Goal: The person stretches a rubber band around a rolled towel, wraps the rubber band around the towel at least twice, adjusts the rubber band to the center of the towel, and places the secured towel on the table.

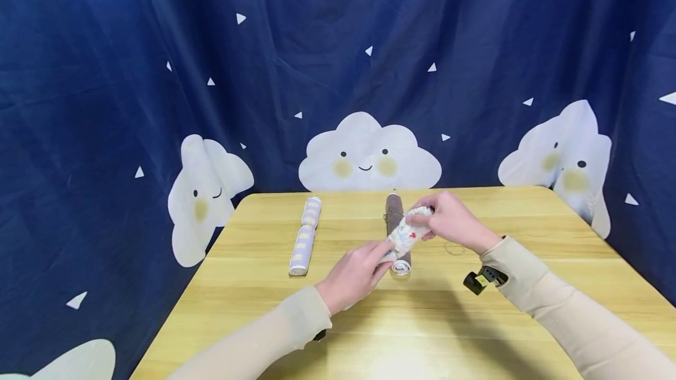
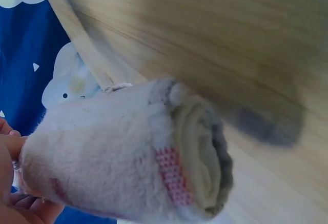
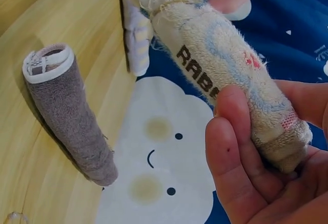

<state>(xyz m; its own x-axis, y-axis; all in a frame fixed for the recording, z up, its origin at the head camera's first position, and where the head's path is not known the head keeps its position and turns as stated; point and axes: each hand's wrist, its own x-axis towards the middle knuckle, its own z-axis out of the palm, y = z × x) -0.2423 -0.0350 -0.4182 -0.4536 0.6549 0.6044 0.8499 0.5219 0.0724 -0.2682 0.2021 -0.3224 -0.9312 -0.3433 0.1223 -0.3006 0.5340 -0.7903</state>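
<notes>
A white rolled towel (image 1: 405,236) with blue and red patterning is held up at a slant above the table. My left hand (image 1: 352,274) grips its near end and my right hand (image 1: 448,219) holds its far end. In the right wrist view, dark lettering shows on the towel roll (image 3: 220,44), and it narrows at a thin band near the left fingers. The left wrist view shows the layered end of the roll (image 2: 107,157). Behind it lies a brown rolled towel (image 1: 394,211), partly hidden in the head view.
A lilac and white rolled towel (image 1: 303,246), cinched around its middle, lies to the left on the wooden table (image 1: 253,309). A thin loop (image 1: 455,249) lies near the right wrist. A dark blue curtain (image 1: 296,46) with clouds hangs behind the table.
</notes>
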